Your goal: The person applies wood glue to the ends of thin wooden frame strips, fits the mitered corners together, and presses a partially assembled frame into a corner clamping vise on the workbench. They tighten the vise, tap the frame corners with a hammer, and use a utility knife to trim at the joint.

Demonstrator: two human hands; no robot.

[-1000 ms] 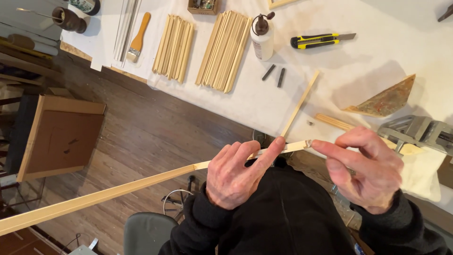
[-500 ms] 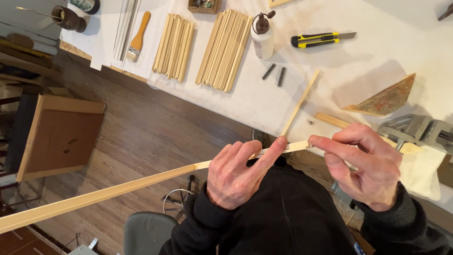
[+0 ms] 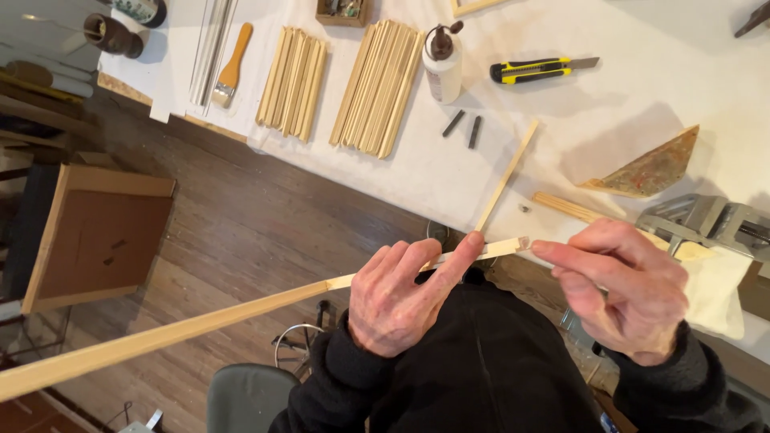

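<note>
Head view: long wooden strip [image 3: 200, 325] held across the lap, below the white surface [image 3: 642, 88].
Left hand [image 3: 397, 301] grasps the strip near its right end, index finger laid along it; strip runs down-left past the frame edge. Right hand [image 3: 622, 289], fingers pinched, touches the strip's end tip. Beyond: loose stick [image 3: 507, 176], two bundles of sticks [image 3: 337, 80], glue bottle [image 3: 443, 60], yellow utility knife [image 3: 539, 70].
</note>
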